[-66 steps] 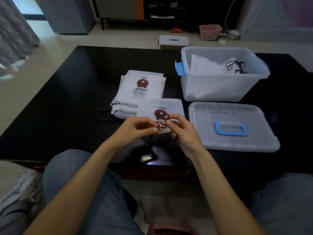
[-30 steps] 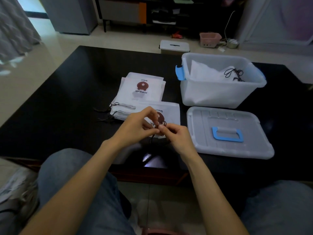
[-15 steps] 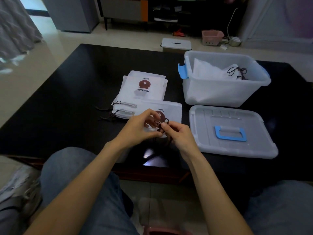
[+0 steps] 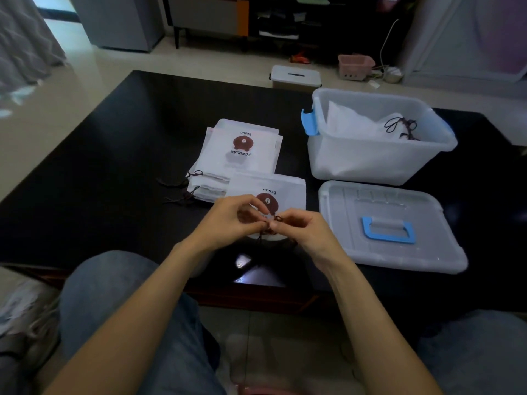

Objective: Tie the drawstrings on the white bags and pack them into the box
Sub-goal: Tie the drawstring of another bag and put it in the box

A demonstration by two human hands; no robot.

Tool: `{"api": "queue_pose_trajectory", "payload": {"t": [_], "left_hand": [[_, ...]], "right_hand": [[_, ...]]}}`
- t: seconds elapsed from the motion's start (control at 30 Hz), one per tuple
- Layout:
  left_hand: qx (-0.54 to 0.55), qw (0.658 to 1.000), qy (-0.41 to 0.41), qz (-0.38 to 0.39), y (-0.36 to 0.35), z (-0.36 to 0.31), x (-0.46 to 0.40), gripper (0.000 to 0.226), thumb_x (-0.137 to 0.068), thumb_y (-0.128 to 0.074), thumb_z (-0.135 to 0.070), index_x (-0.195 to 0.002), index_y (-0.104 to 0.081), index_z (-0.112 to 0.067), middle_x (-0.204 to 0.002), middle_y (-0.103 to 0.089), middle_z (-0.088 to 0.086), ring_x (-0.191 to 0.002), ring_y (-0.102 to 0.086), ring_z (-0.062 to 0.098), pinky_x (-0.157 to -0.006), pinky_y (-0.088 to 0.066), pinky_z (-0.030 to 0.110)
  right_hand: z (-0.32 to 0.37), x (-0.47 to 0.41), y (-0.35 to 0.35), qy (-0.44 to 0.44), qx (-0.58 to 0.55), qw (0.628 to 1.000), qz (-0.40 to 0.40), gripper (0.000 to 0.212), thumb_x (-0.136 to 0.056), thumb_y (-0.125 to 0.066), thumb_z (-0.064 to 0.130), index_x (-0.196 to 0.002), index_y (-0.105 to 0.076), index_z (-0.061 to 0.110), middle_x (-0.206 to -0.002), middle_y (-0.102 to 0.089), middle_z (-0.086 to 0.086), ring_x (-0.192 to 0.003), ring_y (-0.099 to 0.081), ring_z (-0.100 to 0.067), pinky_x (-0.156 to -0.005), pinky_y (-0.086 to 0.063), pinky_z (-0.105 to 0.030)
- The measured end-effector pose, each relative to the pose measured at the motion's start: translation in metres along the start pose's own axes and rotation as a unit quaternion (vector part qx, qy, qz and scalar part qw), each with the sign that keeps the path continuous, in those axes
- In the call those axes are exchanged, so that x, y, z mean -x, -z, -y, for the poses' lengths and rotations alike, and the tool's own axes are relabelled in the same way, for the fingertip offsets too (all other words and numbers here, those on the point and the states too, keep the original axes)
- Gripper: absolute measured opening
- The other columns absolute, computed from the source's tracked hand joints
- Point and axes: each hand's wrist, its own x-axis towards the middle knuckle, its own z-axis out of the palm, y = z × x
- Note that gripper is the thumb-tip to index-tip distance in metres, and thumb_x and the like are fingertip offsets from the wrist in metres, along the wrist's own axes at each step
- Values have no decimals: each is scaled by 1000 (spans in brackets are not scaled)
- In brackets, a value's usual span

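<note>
A white bag [image 4: 282, 187] with a brown bear print lies flat near the table's front edge. Its dark drawstring [image 4: 269, 225] is pinched between my left hand [image 4: 229, 220] and my right hand [image 4: 306, 230], fingertips touching just above the bag's near end. Behind it sits a stack of white bags [image 4: 239, 155] with loose strings at its left. The clear plastic box [image 4: 379, 155] with blue latches stands at the right back; white bags with dark strings [image 4: 368, 124] lie inside.
The box's lid [image 4: 399, 201] with a blue handle lies flat right of my hands. The black table [image 4: 114, 166] carries everything. My knees in jeans are below the front edge. A small closed bin [image 4: 295, 76] and a pink basket [image 4: 355, 65] stand on the floor beyond.
My fingers have worked the drawstring and drawn closer together; the small loop seen half a second ago is now pulled in between the fingertips. The bag stays put.
</note>
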Motion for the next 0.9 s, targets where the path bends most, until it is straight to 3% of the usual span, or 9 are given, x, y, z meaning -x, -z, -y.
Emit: {"api": "queue_pose_trajectory", "payload": {"t": [0.07,0.13,0.17,0.27,0.33,0.5,0.57,0.7,0.9], "left_hand": [[-3,1000,10,-4,-1,1,-1,18,-74,-77,-5,-89,-69,-9,-79,-73,6,-76,-70,9,-75,-55,18],[-9,1000,20,-8,-1,1,-3,17,-73,-78,-5,-86,-70,-10,-76,-73,6,-72,-69,7,-73,-54,16],[-7,1000,26,-5,-2,2,-4,17,-73,-77,-4,-85,-70,-12,-75,-72,4,-70,-68,5,-71,-53,15],[-18,999,33,7,-3,4,-7,20,-74,-75,-3,-81,-69,-21,-74,-71,1,-69,-66,3,-72,-50,14],[-3,999,30,16,-4,3,-7,16,-80,-69,-3,-87,-71,-17,-78,-72,4,-74,-67,6,-74,-52,17],[65,995,39,59,-4,0,-1,26,-94,-51,-4,-117,-64,-5,-97,-70,6,-83,-64,3,-75,-49,16],[56,995,31,77,-8,-1,0,25,-92,-54,-4,-115,-64,-6,-103,-68,5,-85,-62,0,-79,-47,13],[41,999,18,29,-11,0,-2,13,-89,-59,-3,-98,-68,-6,-89,-68,-5,-76,-61,-7,-75,-43,7],[43,997,18,-61,-1,4,2,7,-81,-71,-9,-84,-73,-14,-69,-71,-12,-68,-64,-3,-67,-47,10]], "right_hand": [[-2,-3,1,48,64,997,-24,17,-76,-74,0,-79,-72,16,-81,-73,-2,-78,-69,-14,-74,-54,-23],[-6,-6,0,113,178,976,-61,18,-76,-75,5,-77,-73,22,-77,-72,4,-68,-63,-9,-67,-49,-23],[-8,-8,0,159,254,951,-80,16,-76,-74,6,-79,-73,22,-76,-71,6,-65,-59,-5,-64,-46,-22],[-18,-10,-5,301,481,814,-121,15,-75,-65,9,-87,-72,17,-81,-69,4,-73,-61,-14,-64,-44,-24],[-23,-9,-5,346,515,770,-150,13,-78,-60,11,-86,-70,14,-79,-68,2,-73,-59,-17,-65,-39,-23],[-27,-3,1,413,496,740,-188,9,-86,-65,11,-78,-68,13,-76,-69,2,-67,-59,-16,-64,-34,-23],[-28,-4,1,427,485,737,-196,8,-83,-69,8,-77,-69,13,-77,-70,3,-70,-61,-16,-63,-39,-25],[-27,-4,3,433,447,759,-192,7,-83,-68,13,-77,-71,12,-79,-72,2,-75,-59,-10,-66,-41,-23],[-25,3,9,245,268,914,-182,6,-83,-70,14,-87,-68,18,-91,-70,9,-89,-66,-6,-77,-54,-28]]}}
